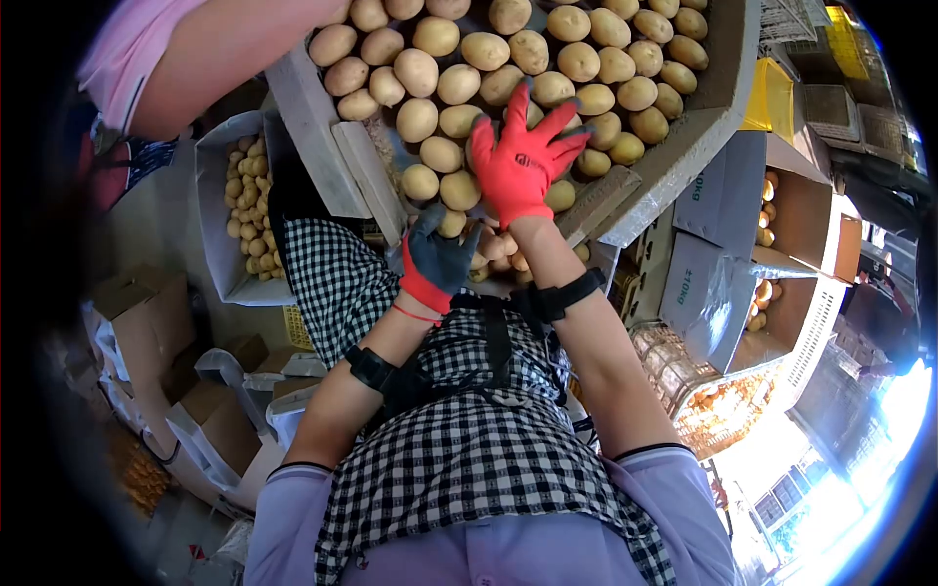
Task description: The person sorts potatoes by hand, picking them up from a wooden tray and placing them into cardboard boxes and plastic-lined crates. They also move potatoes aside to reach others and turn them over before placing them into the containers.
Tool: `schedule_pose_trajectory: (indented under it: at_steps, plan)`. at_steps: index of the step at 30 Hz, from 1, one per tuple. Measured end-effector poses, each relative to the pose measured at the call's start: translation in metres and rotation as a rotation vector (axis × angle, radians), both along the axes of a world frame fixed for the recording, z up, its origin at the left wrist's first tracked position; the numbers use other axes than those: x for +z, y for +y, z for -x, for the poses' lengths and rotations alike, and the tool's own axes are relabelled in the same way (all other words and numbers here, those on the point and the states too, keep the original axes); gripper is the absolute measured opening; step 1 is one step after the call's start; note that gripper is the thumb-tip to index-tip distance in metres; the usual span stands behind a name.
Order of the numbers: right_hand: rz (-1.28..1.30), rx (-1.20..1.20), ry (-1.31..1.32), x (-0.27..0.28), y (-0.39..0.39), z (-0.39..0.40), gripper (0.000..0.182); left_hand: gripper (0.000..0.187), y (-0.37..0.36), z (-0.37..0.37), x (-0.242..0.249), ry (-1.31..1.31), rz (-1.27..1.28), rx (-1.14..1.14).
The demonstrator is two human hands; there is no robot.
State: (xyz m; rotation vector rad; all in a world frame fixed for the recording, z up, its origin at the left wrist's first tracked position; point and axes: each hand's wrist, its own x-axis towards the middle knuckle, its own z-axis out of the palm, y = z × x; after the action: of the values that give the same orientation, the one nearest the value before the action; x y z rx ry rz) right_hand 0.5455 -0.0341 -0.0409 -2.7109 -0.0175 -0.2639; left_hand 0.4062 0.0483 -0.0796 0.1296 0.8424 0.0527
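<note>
My right hand (pixel 523 161), in a red glove with dark fingertips, lies palm down on the potatoes (pixel 484 52) in a wooden sorting tray (pixel 684 146). Its fingers are spread. Closer to my body, my left hand (pixel 435 259) wears the same kind of glove, with the dark coated side showing. Its fingers curl around a potato (pixel 451 224) at the tray's narrow near end. Below that end, more potatoes (pixel 500 246) show partly behind my wrists.
A white-lined box (pixel 220 210) of smaller potatoes stands at left. Open cartons (pixel 728 293) holding potatoes are at right, beside a wicker-like basket (pixel 718 410). Another person's arm (pixel 220 63) reaches in at upper left. More cartons (pixel 210 420) sit at lower left.
</note>
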Motion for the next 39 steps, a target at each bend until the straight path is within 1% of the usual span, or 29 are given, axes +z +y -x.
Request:
schedule_pose_trajectory:
  at_steps: [1,2,4,6,8,9,10,12,13,14,16,17,18,20,21,22,23,24,26,27,28,29,30,32,33,34,36,38,39]
  plan:
    - [0.181,0.143,0.016,0.008,-0.003,0.007,0.079,0.042,0.002,-0.007,0.014,-0.029,0.004,0.011]
    - [0.176,0.143,0.010,0.008,-0.009,0.018,0.079,0.042,0.004,-0.008,0.013,-0.034,-0.001,0.012]
    - [0.006,0.353,0.085,0.006,-0.028,0.045,0.077,0.042,0.005,-0.009,0.014,-0.102,-0.003,0.004]
    - [0.031,0.370,0.095,0.007,-0.036,0.049,0.077,0.042,0.007,-0.005,0.015,-0.118,-0.033,-0.077]
    - [0.037,0.278,0.055,0.003,-0.027,0.032,0.074,0.042,0.004,0.013,-0.020,-0.140,-0.579,-0.229]
    - [0.040,0.232,0.039,0.001,-0.022,0.022,0.073,0.044,0.008,0.020,-0.035,-0.128,-0.490,-0.213]
    - [0.040,0.190,0.019,-0.001,-0.016,0.012,0.072,0.044,0.007,0.015,-0.024,-0.124,-0.493,-0.213]
    - [0.030,0.107,-0.024,-0.002,-0.005,0.002,0.069,0.046,0.003,0.000,0.010,0.005,-0.153,-0.095]
    - [0.090,0.159,-0.042,-0.002,-0.005,0.015,0.066,0.050,0.002,-0.012,0.038,0.044,-0.092,-0.088]
    - [0.076,0.162,-0.055,-0.003,-0.011,0.030,0.066,0.050,0.000,-0.018,0.043,0.033,-0.107,-0.083]
    - [-0.101,0.363,0.136,-0.005,-0.034,0.064,0.064,0.056,0.003,-0.017,0.056,-0.130,-0.064,-0.202]
    - [0.073,0.324,0.195,-0.004,-0.040,0.068,0.063,0.056,0.003,-0.016,0.053,-0.071,-0.110,-0.197]
    - [0.236,0.293,0.243,-0.007,-0.043,0.062,0.062,0.056,0.001,-0.014,0.036,-0.010,-0.167,-0.178]
    - [-0.033,0.143,0.015,-0.016,-0.028,0.031,0.063,0.045,0.005,0.021,-0.083,-0.551,0.071,-0.256]
    - [-0.087,0.181,-0.004,-0.014,-0.014,0.016,0.063,0.039,0.000,0.017,-0.049,-0.336,-0.563,-0.387]
    - [0.108,0.138,-0.013,-0.008,-0.004,0.008,0.065,0.033,-0.011,0.013,-0.014,-0.055,-1.175,-0.479]
    - [0.308,0.090,-0.025,-0.003,0.004,0.009,0.068,0.032,-0.014,0.018,-0.026,-0.101,-0.577,-0.295]
    - [0.312,0.204,-0.039,0.000,0.005,0.020,0.070,0.031,-0.014,0.017,-0.045,-0.180,0.012,-0.100]
    - [0.230,0.427,-0.028,-0.005,-0.014,0.055,0.078,0.040,-0.031,0.002,-0.069,-0.073,-0.333,-0.031]
    - [0.263,0.416,0.030,-0.030,-0.027,0.072,0.083,0.043,-0.022,-0.003,-0.043,-0.057,-0.084,0.022]
    - [0.187,0.448,0.047,-0.030,-0.035,0.078,0.085,0.047,-0.013,-0.005,-0.007,-0.055,0.165,0.067]
    - [0.271,0.382,0.191,-0.023,-0.039,0.080,0.085,0.044,-0.006,-0.008,0.013,0.099,0.140,-0.013]
    - [0.332,0.304,0.305,-0.015,-0.035,0.069,0.078,0.037,-0.013,-0.007,0.002,0.031,0.024,0.061]
    - [0.262,0.213,0.096,-0.029,-0.037,0.037,0.075,0.036,-0.014,0.008,-0.050,-0.250,0.406,0.009]
    - [0.209,0.242,0.009,-0.030,-0.037,0.021,0.073,0.038,-0.015,0.012,-0.080,-0.486,0.245,-0.052]
    - [0.222,0.236,0.013,-0.027,-0.031,0.018,0.073,0.038,-0.019,0.009,-0.065,-0.181,0.110,-0.024]
    - [0.259,0.274,-0.024,-0.023,-0.018,0.023,0.072,0.036,-0.015,0.012,-0.052,-0.182,0.175,-0.031]
    - [0.310,0.309,-0.056,-0.025,-0.015,0.036,0.072,0.036,-0.018,0.010,-0.061,-0.116,0.121,-0.005]
    - [0.295,0.333,-0.051,-0.032,-0.020,0.050,0.073,0.036,-0.011,0.003,-0.024,-0.016,0.048,-0.064]
